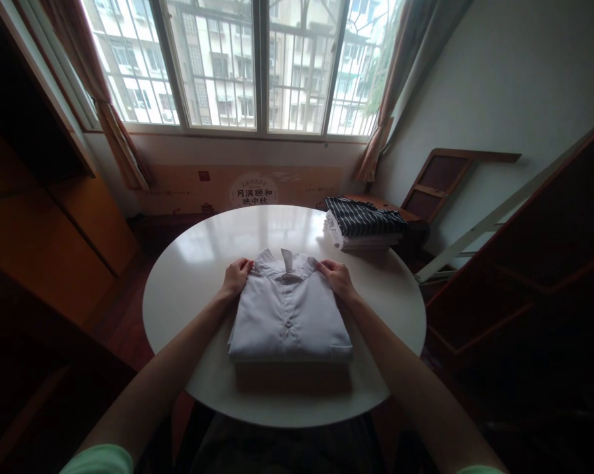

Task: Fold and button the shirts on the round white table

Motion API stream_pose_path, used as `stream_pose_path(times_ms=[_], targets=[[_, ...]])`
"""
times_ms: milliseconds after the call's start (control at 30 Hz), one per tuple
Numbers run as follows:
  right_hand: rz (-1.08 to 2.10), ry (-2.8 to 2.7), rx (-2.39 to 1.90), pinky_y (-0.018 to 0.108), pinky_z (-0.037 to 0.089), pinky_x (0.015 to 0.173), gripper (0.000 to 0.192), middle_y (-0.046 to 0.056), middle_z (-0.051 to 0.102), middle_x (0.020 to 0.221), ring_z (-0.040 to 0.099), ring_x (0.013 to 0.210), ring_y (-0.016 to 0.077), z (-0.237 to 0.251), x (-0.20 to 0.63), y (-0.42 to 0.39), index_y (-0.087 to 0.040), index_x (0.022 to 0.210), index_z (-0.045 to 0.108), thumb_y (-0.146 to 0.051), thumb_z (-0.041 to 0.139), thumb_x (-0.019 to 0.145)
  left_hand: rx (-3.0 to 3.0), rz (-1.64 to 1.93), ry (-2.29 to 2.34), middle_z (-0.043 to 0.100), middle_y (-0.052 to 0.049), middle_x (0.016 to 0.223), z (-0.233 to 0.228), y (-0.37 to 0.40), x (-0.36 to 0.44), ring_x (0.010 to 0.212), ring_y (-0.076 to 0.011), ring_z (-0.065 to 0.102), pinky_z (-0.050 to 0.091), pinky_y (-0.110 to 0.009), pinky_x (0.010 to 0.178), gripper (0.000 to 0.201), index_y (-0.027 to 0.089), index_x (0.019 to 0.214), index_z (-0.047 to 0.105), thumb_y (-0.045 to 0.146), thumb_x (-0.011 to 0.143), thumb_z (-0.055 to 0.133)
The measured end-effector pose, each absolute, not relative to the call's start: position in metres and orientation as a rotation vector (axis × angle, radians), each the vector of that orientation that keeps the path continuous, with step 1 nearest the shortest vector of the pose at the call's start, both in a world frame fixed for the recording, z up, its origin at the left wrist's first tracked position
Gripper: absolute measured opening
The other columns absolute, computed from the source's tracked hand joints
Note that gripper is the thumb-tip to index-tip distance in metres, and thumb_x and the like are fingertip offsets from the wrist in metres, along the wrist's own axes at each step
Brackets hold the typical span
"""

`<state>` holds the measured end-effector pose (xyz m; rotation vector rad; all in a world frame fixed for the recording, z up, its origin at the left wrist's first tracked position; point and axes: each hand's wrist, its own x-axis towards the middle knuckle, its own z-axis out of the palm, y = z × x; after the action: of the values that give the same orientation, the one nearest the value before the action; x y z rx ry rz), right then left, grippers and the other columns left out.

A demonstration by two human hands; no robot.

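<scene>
Daylight from a wide, barred window with a dark metal frame (262, 72) falls on a glossy white oval table (178, 316). Near its middle lies a pale grey-white, buttoned cloth shirt (297, 316), folded into a thick rectangle, collar to the far side. The left hand (237, 274) has its fingers curled in, thumb and fingers pinching the shirt's far left corner beside the collar; the right hand (337, 279) grips the far right corner the same way, both with almost no gap between the fingertips.

Folding looks largely done: the body is squared and the front faces up. What seems left is tidying, since the collar stands up unevenly and some creases run down the front.

Farther off, at the table's far right edge, sits a stack of folded garments, a black-and-white striped cloth one (366, 218) over white ones (368, 244). It stands well apart from the hands and does not obstruct them. Beyond are pinkish-brown fabric curtains (116, 135) and, far right, a brown wood-framed panel (437, 181).
</scene>
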<state>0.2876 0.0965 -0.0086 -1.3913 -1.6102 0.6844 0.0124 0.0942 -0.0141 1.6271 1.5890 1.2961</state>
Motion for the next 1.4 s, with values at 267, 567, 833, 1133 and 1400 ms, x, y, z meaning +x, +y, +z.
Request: stream_pose_path(times_ms=[267, 567, 833, 1133, 1400], targets=[[0.827, -1.670, -1.500, 0.023, 0.034, 0.051, 0.045, 0.001, 0.055, 0.055, 0.049, 0.056, 0.0135, 0.001, 0.283, 0.093, -0.014, 0.061, 0.060, -0.057, 0.051, 0.067, 1.560, 1.124, 1.423, 0.054, 0.000, 0.054, -0.001, 0.085, 0.014, 0.053, -0.0133, 0.046, 0.035, -0.024, 0.052, 0.045, 0.013, 0.059, 0.058, 0.056, 0.070, 0.049], [1.128, -1.515, -1.087, 0.025, 0.041, 0.058, 0.030, 0.000, 0.060, 0.067, 0.053, 0.061, 0.0138, 0.003, 0.275, 0.083, -0.015, 0.072, 0.058, -0.039, 0.063, 0.055, 1.373, 1.086, 1.000, 0.064, -0.006, 0.078, 0.010, 0.071, 0.020, 0.064, -0.0150, 0.056, 0.043, -0.025, 0.058, 0.047, 0.011, 0.090, 0.062, 0.045, 0.058, 0.069], [0.773, -1.664, -1.159, 0.023, 0.038, 0.057, 0.016, 0.002, 0.060, 0.071, 0.052, 0.066, 0.0142, 0.001, 0.275, 0.083, -0.017, 0.064, 0.053, -0.033, 0.052, 0.062, 1.471, 1.193, 1.081, 0.058, -0.001, 0.066, 0.000, 0.078, 0.015, 0.058, -0.0114, 0.052, 0.039, -0.021, 0.051, 0.038, 0.013, 0.079, 0.061, 0.043, 0.057, 0.070], [0.546, -1.679, -1.408, 0.024, 0.036, 0.058, 0.013, 0.001, 0.058, 0.069, 0.052, 0.065, 0.0158, 0.001, 0.270, 0.085, -0.020, 0.074, 0.045, -0.033, 0.046, 0.072, 1.575, 1.342, 1.180, 0.047, 0.004, 0.059, -0.010, 0.091, 0.023, 0.053, -0.0079, 0.042, 0.034, -0.020, 0.050, 0.036, 0.016, 0.070, 0.050, 0.051, 0.064, 0.061], [0.481, -1.645, -1.595, 0.025, 0.038, 0.065, 0.009, 0.005, 0.061, 0.080, 0.055, 0.074, 0.0166, -0.008, 0.260, 0.093, -0.018, 0.082, 0.050, -0.024, 0.047, 0.075, 1.679, 1.257, 1.507, 0.040, 0.005, 0.050, -0.015, 0.099, 0.025, 0.050, -0.0090, 0.037, 0.030, -0.022, 0.050, 0.032, 0.018, 0.058, 0.043, 0.047, 0.070, 0.053]])
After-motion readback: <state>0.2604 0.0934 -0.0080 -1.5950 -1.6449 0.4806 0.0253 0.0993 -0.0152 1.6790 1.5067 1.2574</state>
